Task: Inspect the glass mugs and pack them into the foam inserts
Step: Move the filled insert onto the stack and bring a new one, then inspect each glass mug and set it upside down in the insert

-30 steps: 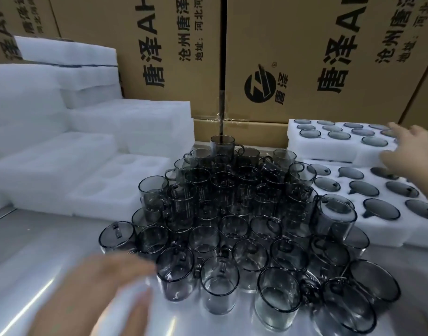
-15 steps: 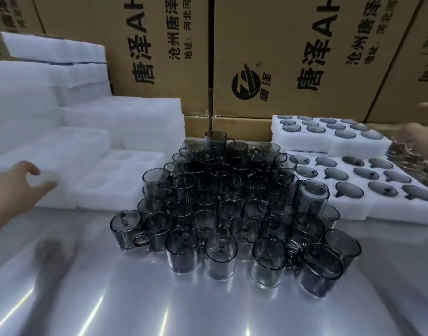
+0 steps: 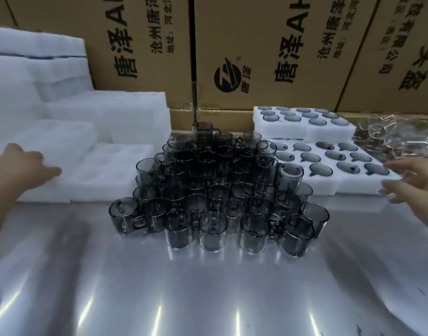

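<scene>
Steel worktop's left edge: left hand (image 3: 26, 163) released on foam insert (image 3: 62, 141), right hand (image 3: 411, 183) released; I'd slide it clear of glass mugs (image 3: 217, 190).

**Black print on the far cartons**

The far-left carton (image 3: 140, 44) carries large black "唐泽A", cut off at the top edge. To its right stand the smaller lines "沧州唐泽" and "地址:河北河". The middle carton (image 3: 263, 32) bears a round black logo (image 3: 227, 77) with a small "唐泽", then "唐泽A" and "沧州唐泽" again. Its address line is blurred. The far-right carton (image 3: 402, 32) has black characters too smeared to read.
</scene>
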